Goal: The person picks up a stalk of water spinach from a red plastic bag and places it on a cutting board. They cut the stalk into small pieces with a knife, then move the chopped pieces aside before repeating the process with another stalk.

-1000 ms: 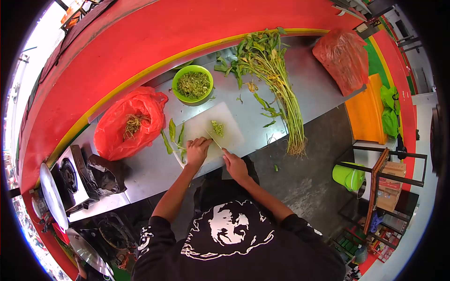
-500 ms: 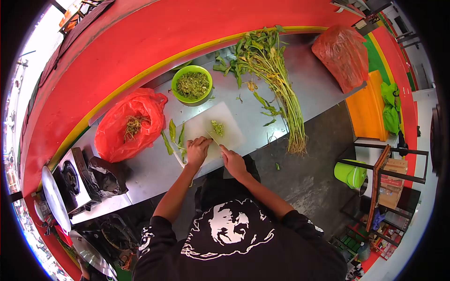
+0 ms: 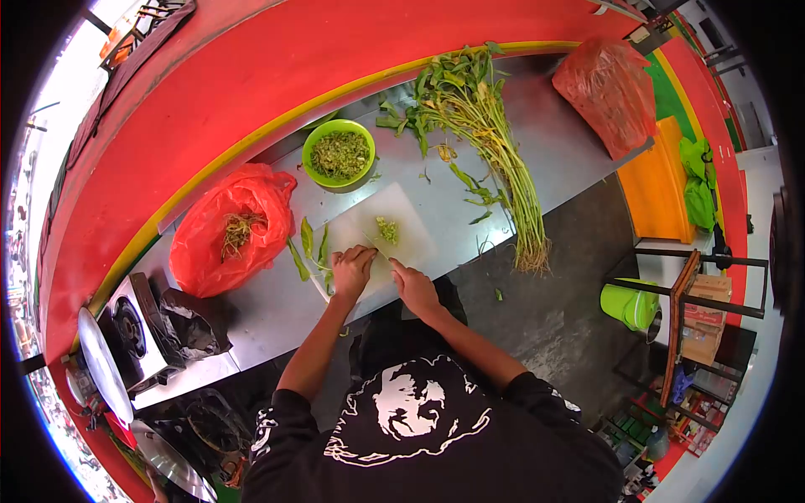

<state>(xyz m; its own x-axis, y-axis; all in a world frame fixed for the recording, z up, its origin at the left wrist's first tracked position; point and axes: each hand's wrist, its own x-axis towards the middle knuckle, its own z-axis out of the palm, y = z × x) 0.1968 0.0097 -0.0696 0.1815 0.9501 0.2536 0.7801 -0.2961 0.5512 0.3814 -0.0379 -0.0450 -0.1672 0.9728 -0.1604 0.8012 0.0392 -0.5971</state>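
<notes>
On a white cutting board (image 3: 410, 220), my left hand (image 3: 353, 270) is closed over green stalks, and their leaves (image 3: 307, 238) stick out on its left side. My right hand (image 3: 412, 287) grips a knife (image 3: 382, 251), whose thin blade lies just right of my left fingers. Beyond the blade sits a small pile of chopped greens (image 3: 386, 229). A green bowl (image 3: 370, 170) full of chopped greens stands behind the board. The fingertips of my left hand are partly hidden.
A red plastic bag (image 3: 194, 256) with root ends inside stands at left, near a gas stove (image 3: 142, 323). A long bundle of leafy stalks (image 3: 495, 138) lies at right, its roots over the counter edge. Another red bag (image 3: 605, 96) sits at the far right end.
The view has shifted slightly. Both hands stay almost in place at the board, with the knife still beside my left fingers.
</notes>
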